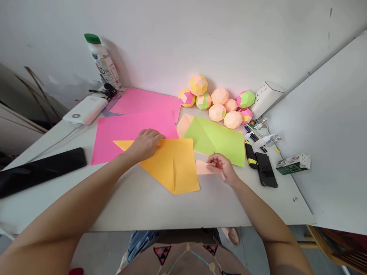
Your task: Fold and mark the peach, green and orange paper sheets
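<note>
My left hand [147,144] lies on the upper edge of an orange sheet of paper [183,164], its fingers resting on the paper and holding nothing. The sheet has a crease down its middle and slanted edges at the left and bottom. My right hand [222,168] is closed around a slim red pen-like tool [218,163]; its exact kind is hard to make out. Below that hand, a small peach piece of paper [203,167] lies beside the orange sheet. Just above is a creased green sheet [220,137], overlapping another peach sheet [185,123].
Pink sheets [129,128] lie behind the orange one. Folded paper balls [220,96] are piled by the wall. A bottle [106,63], a white power bank [86,110] and a black case [43,170] stand left; a phone [266,170], highlighter [251,154] and small carton [294,164] right.
</note>
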### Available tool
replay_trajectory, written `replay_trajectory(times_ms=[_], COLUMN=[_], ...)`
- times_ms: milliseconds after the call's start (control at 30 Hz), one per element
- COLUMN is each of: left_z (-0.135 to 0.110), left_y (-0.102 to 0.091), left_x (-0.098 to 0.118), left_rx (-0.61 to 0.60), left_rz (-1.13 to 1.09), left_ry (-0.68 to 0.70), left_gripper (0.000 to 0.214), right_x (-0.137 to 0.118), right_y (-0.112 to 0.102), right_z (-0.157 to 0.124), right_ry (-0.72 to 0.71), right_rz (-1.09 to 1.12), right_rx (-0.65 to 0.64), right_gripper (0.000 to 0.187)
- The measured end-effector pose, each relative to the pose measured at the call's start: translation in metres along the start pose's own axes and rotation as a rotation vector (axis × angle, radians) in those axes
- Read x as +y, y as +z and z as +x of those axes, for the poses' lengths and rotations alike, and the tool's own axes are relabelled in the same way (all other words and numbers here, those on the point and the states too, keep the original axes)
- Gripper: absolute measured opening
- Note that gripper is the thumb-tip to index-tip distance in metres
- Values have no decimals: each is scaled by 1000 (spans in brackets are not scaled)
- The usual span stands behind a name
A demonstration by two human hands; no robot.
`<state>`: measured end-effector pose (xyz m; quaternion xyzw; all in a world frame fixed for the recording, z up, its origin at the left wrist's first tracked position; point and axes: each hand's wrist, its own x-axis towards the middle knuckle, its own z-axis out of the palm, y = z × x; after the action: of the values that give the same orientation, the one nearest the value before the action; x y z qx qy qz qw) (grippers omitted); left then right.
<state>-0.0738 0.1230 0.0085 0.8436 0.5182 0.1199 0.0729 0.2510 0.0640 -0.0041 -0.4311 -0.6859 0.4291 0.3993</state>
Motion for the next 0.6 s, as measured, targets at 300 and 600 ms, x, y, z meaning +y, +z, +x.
replay_trajectory(times_ms=[300, 600], left_z=[-49, -58], left_y=[23, 49], left_x=[80, 74], left_rx=[-160, -69], left_rz=[-314, -321], left_ry=[334, 318], left_gripper=[26, 29], right_x=[-6, 0], right_y=[50, 21], right_z=[-15, -8], right_ry=[-187, -429], right_rz=[-110, -278], right_rx=[-138, -373], right_gripper=[10, 14])
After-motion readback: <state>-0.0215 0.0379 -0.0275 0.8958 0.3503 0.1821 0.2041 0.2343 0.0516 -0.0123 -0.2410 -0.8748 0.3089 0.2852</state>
